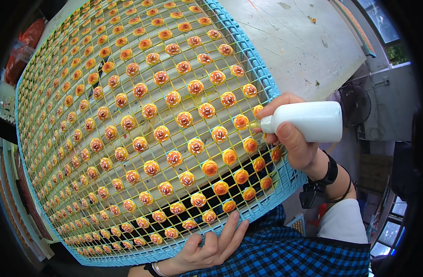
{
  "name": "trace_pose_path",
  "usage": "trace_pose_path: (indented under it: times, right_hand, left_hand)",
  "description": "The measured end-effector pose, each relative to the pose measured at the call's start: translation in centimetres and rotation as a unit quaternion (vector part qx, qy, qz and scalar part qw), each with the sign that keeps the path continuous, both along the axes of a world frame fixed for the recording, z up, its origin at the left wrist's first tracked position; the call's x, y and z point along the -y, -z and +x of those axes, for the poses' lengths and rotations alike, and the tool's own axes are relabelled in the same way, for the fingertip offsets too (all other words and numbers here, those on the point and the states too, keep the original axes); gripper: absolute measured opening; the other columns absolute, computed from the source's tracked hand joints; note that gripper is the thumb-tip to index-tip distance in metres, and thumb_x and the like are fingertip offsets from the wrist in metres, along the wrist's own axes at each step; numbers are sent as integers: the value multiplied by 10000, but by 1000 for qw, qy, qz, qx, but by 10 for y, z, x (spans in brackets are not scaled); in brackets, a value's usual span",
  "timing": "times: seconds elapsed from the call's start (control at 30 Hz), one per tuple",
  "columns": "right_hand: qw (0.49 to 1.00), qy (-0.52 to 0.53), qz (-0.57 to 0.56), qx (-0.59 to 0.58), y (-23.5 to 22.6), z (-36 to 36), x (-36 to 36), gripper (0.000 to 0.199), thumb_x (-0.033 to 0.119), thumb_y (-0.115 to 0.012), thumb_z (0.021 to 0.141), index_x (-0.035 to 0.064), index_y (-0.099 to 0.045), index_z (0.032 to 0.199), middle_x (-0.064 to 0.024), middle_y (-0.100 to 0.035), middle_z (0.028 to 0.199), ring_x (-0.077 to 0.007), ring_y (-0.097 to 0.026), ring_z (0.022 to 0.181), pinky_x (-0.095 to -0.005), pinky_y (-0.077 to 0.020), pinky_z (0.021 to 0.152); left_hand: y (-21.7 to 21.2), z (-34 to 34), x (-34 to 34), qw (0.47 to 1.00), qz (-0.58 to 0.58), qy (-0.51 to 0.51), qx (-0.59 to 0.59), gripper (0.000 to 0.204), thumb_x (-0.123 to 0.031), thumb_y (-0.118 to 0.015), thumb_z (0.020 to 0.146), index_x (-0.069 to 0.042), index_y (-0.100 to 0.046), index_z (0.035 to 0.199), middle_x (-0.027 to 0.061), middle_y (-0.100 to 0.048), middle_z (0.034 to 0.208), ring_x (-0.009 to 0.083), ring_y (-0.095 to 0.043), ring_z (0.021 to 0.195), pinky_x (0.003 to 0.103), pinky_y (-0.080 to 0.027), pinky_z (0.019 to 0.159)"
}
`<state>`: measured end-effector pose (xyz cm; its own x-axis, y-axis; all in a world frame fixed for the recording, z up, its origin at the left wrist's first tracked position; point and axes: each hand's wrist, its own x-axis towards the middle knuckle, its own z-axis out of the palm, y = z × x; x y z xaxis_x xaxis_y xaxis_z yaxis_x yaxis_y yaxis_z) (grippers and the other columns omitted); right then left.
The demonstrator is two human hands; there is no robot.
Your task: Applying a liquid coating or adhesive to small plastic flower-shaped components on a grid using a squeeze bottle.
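Note:
My right hand point(297, 138) is closed around a white squeeze bottle point(313, 121) tipped on its side. Its narrow yellowish nozzle point(254, 124) points left, at the edge of a small orange rose-shaped piece point(241, 122). Rows of such pieces sit on the yellow-stained grid of a wide tray with a light blue rim point(262, 74). Many, like one piece point(206, 111), carry white strokes; several by the near right corner, such as another piece point(229, 157), are plain orange. My left hand point(213, 247) rests on the near rim with fingers extended and apart, holding nothing.
Under and beyond the tray is a pale, paint-marked table point(303, 46). A dark fan point(355, 104) stands at the right. Red bags point(24, 51) lie at the far left. The tray's near edge lies against my blue checked apron point(285, 249).

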<state>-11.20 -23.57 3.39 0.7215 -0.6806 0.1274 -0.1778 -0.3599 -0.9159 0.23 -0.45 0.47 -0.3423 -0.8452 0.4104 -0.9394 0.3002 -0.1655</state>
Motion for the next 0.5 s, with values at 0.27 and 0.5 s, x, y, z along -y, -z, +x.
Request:
trace_pose_path:
  times: [0.27, 0.5]
  right_hand:
    - [1000, -6, 22, 8, 1, -1, 1, 497, 498, -523, 861, 9, -552, 939, -13, -553, 696, -17, -485, 579, -159, -394, 530]
    - [996, -30, 34, 72, 2, -5, 4, 133, 107, -581, 855, -22, -593, 826, -132, -594, 820, -178, -567, 698, -290, -449, 625]
  left_hand:
    - [1, 0, 0, 1000, -5, -2, 3, 298, -296, -448, 893, -249, -616, 1135, -82, -625, 1154, 100, -325, 752, 224, -242, 605]
    - [1, 0, 0, 1000, -3, 0, 2, 299, -302, -448, 891, -251, -618, 1131, -81, -626, 1152, 101, -325, 755, 232, -244, 611]
